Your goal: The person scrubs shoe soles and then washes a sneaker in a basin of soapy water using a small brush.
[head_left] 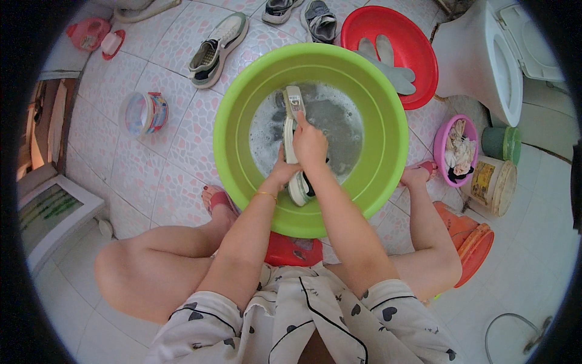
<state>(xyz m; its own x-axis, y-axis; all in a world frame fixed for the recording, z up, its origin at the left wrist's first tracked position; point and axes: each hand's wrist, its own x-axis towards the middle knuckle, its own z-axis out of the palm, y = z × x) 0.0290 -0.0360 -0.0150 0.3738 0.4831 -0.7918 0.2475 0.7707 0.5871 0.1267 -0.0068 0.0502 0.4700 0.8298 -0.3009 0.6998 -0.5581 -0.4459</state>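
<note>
A large green basin (393, 145) stands before me, with grey, foamy water (339, 124) in it. Over the water a shoe (298, 190) with a thick white sole is turned on its side, its heel or toe end towards me. My left hand (282, 170) is closed on the shoe's side, low in the basin. Just above it, my right hand (311, 145) grips a scrub brush (294, 98) with a pale handle, index finger stretched along its back. The brush lies along the sole, bristles facing left. My right hand hides part of the shoe.
Beyond the basin lie a white-and-black shoe (219, 50), grey shoes (320, 21) and a red basin (422, 60) holding insoles (386, 65). A toilet (479, 60), pink basin of cloth (441, 148) and buckets (490, 185) are right; a small clear bucket (145, 113) is left.
</note>
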